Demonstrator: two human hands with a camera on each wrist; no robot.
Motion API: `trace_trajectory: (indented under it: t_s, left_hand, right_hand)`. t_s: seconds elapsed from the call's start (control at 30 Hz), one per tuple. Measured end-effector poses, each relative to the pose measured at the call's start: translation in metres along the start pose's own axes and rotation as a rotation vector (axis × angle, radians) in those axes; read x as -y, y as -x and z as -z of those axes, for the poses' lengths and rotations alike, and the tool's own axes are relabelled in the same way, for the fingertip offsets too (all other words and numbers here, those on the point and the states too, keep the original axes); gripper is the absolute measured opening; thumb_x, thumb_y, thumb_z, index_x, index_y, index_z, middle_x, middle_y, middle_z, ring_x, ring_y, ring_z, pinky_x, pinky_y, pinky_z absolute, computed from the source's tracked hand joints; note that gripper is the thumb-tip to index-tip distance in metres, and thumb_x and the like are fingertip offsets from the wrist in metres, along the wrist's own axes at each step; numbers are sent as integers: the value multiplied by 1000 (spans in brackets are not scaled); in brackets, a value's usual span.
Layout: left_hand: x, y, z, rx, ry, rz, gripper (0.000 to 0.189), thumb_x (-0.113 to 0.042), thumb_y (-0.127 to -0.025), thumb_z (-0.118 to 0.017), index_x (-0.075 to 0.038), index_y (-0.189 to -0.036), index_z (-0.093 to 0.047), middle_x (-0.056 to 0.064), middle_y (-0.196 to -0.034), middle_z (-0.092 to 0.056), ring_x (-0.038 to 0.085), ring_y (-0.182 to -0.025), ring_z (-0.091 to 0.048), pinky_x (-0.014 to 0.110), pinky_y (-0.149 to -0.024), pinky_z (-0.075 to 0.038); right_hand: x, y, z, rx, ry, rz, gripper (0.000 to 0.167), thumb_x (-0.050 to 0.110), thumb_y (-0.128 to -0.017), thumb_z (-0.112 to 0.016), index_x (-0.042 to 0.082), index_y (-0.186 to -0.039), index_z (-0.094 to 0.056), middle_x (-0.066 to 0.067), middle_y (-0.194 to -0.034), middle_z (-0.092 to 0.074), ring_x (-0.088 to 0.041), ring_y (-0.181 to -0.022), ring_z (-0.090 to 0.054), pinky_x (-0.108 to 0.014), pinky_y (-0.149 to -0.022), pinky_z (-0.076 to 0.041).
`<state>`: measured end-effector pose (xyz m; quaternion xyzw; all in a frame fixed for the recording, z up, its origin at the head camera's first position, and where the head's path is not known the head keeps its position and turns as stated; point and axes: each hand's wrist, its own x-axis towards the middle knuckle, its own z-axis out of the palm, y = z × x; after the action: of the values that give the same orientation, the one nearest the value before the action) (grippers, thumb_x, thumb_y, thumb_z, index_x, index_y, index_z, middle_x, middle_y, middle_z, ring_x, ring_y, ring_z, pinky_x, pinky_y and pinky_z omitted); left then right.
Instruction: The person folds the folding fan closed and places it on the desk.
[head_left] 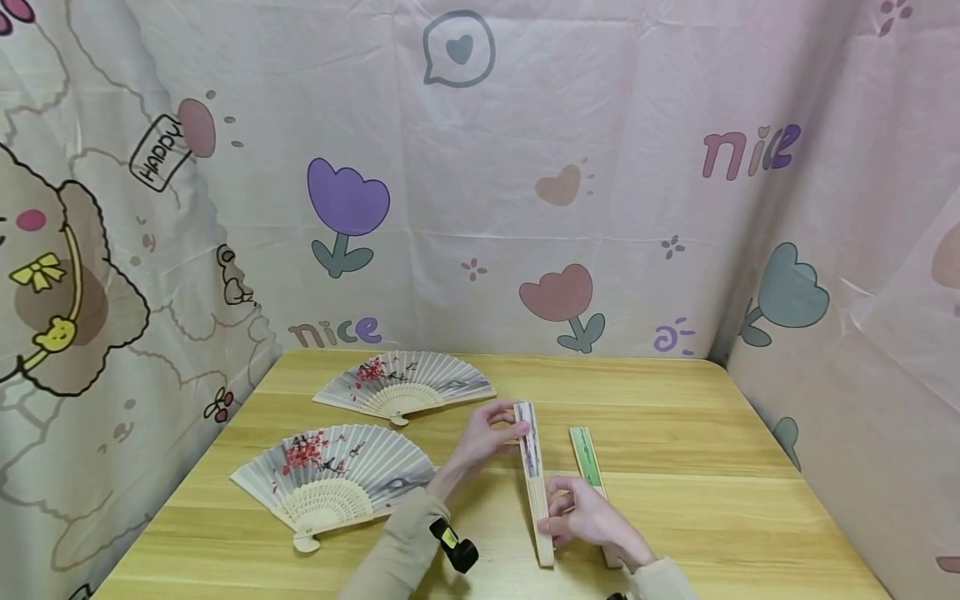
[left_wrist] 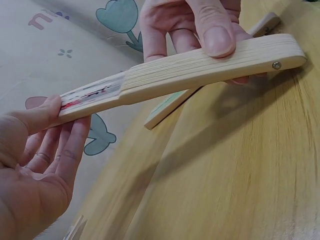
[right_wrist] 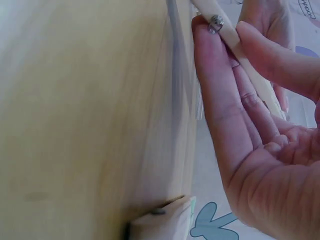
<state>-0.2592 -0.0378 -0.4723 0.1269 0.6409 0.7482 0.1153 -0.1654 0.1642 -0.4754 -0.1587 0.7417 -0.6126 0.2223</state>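
Observation:
A folded fan point(head_left: 533, 483) with pale wooden ribs and a grey printed end is held up between both hands. My left hand point(head_left: 483, 435) pinches its printed end between thumb and fingers. Lower down, my right hand point(head_left: 588, 515) grips the wooden ribs, thumb on top, as the left wrist view shows at the right thumb point(left_wrist: 217, 37). A metal rivet point(left_wrist: 276, 65) sits at the fan's narrow handle end. Beyond the right hand lies a second folded fan point(head_left: 587, 457) with a green end, partly hidden by that hand.
Two opened fans with red blossoms, one nearer point(head_left: 330, 500) and one farther point(head_left: 405, 396), lie on the left of the wooden table point(head_left: 712, 517). The nearer one is partly covered by my left forearm. Printed curtains point(head_left: 465, 208) hang behind and at both sides.

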Motion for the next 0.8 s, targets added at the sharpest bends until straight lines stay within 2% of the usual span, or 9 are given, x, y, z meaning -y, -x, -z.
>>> trace_trajectory:
  t_s: [0.2,0.47,0.7,0.8]
  left_hand:
    - [-1,-4,-3,4,-29,7,50,0,-89,-72,7,-135,-54,3,-95,-59,12,-78,-68,47,-87,-65]
    - [3,-10,-5,12,-68,-3,52,4,-87,-72,6,-135,-54,3,-93,-58,11,-74,-68,46,-84,-65]
    - [10,-18,-10,36,-167,-25,48,2,-86,-74,7,-131,-59,11,-99,-63,11,-74,-67,40,-82,-66]
    - [13,-22,-10,56,-213,-37,48,1,-86,-75,7,-131,-59,16,-99,-65,10,-75,-65,40,-82,-66]
  right_hand:
    - [0,2,2,-28,44,-21,25,-9,-82,-72,-9,-95,-50,-1,-71,-64,-13,-63,-66,-35,-62,-66]
    - [-2,4,5,-19,49,-29,28,-10,-82,-72,-7,-102,-51,-5,-75,-64,-16,-67,-67,-37,-63,-67]
    - [-1,10,9,-41,84,-64,28,-11,-81,-71,-8,-103,-53,-9,-78,-64,-17,-66,-66,-39,-64,-67]
    - [-1,12,9,-64,100,-78,34,-11,-81,-72,-9,-109,-52,-9,-78,-64,-17,-66,-65,-39,-63,-67]
